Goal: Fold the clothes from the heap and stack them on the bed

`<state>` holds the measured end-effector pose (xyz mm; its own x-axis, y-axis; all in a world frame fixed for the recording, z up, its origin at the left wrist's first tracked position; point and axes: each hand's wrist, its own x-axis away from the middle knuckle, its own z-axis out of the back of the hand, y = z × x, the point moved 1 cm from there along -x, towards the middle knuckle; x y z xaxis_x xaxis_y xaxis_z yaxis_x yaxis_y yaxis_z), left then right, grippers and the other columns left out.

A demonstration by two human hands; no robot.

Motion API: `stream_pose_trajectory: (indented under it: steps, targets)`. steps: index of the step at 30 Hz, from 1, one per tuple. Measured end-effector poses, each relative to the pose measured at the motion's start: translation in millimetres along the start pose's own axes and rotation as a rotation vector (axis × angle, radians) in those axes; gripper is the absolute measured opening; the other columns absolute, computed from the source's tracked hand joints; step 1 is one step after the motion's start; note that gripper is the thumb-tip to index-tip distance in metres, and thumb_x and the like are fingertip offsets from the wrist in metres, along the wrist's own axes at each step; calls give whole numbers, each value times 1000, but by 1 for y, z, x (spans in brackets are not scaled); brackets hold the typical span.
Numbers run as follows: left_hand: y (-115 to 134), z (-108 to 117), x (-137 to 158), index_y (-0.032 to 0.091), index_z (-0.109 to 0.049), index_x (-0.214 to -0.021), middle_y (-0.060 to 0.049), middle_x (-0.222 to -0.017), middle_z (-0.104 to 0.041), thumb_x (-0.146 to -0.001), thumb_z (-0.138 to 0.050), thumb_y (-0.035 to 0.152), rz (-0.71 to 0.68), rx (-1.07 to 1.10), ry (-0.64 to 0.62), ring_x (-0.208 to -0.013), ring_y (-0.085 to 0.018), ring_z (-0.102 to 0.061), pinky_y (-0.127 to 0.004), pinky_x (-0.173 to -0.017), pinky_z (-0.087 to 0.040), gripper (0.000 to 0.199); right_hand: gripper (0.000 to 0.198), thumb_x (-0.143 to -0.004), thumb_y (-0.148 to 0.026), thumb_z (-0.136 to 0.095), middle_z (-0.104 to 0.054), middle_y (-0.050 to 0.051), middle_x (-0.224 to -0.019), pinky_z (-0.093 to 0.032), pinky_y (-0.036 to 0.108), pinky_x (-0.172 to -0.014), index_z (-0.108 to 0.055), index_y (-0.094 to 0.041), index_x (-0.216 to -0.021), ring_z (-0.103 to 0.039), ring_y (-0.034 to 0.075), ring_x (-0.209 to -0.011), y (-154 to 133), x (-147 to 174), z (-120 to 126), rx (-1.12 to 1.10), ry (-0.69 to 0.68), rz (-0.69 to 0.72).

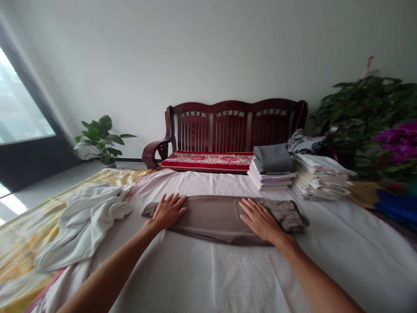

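Observation:
A pair of brown-grey trousers (208,217), folded into a long strip, lies crosswise on the white sheet (195,269). Its gathered elastic waistband is at the right end. My left hand (168,211) rests flat on the narrower left end, fingers spread. Near the waistband, my right hand (260,219) presses flat on the cloth beside a pocket seam, its fingers stretched out. Neither hand grips the fabric.
A crumpled white garment (87,226) lies to the left on a yellow patterned cloth (19,248). Folded stacks stand at the back right: one topped with a dark grey piece (273,158), another of pale clothes (321,178). Behind are a wooden bench (228,126) and potted plants (102,139).

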<state>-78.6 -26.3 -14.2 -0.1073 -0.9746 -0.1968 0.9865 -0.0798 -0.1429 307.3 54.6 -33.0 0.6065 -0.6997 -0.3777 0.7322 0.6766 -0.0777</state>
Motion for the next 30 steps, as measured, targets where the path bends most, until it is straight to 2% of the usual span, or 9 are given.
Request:
stream_pose_trajectory:
  steps: [3, 7, 10, 13, 15, 17, 20, 25, 30]
  targets:
    - [6, 2, 0, 24, -45, -149, -14, -155, -43, -100, -39, 46, 55, 5, 46, -145, -35, -34, -57, -119, -18, 54, 41, -95, -32, -47, -60, 13, -141, -42, 49, -110, -62, -19, -131, -50, 28, -135, -1, -1, 10, -125, 87, -31]
    - [8, 9, 5, 24, -57, -138, -10, -151, -49, -98, -44, 36, 44, 77, 159, -146, -32, -33, -53, -121, -19, 44, 21, -91, -27, -54, -74, 7, -106, -52, 41, -94, -71, -23, -101, -66, 24, -105, -11, 8, 36, -304, 193, -3]
    - [15, 18, 11, 26, -65, -127, -7, -141, -59, -99, -42, 33, -27, 186, 271, -140, -30, -41, -51, -120, -23, 37, 13, -89, -28, -59, -72, 3, -84, -52, 36, -83, -69, -25, -81, -67, 21, -86, -16, 21, 55, -369, 167, 35]
    - [39, 33, 18, 26, -71, -110, -7, -121, -69, -100, -42, 37, -160, 320, 323, -120, -26, -57, -44, -109, -38, 33, 11, -87, -26, -61, -71, 2, -81, -50, 35, -81, -67, -25, -77, -65, 20, -82, -12, 34, 71, -323, 162, 35]
    - [64, 45, 24, 24, -72, -92, -8, -101, -72, -100, -42, 38, -260, 373, 292, -99, -23, -62, -39, -95, -45, 34, 9, -86, -26, -62, -72, 3, -83, -48, 36, -81, -68, -24, -80, -65, 22, -84, -4, 40, 79, -248, 192, 20]
    - [93, 55, 32, 22, -69, -78, -7, -83, -68, -101, -41, 39, -353, 389, 227, -82, -20, -60, -36, -82, -46, 39, 10, -87, -28, -60, -73, 4, -85, -47, 37, -82, -68, -24, -82, -64, 23, -85, 6, 44, 83, -180, 219, 3]
    - [130, 60, 44, 23, -65, -71, -7, -73, -64, -102, -38, 36, -381, 397, 135, -73, -19, -57, -35, -73, -44, 43, 14, -88, -31, -59, -74, 5, -89, -45, 38, -85, -70, -24, -85, -64, 23, -89, 15, 48, 82, -116, 209, -22]
    - [154, 58, 56, 26, -67, -85, -9, -82, -67, -97, -44, 29, -235, 400, 47, -79, -23, -60, -38, -75, -45, 26, 13, -88, -32, -60, -75, 4, -96, -42, 40, -90, -71, -25, -88, -64, 25, -97, 16, 50, 70, -18, 165, -61]
    - [166, 61, 51, 24, -65, -93, -11, -99, -66, -88, -50, 24, -112, 455, -80, -93, -28, -62, -39, -79, -45, 16, 15, -91, -33, -59, -75, 4, -98, -40, 43, -100, -71, -25, -93, -64, 25, -99, -4, 47, 66, -80, 146, 22]
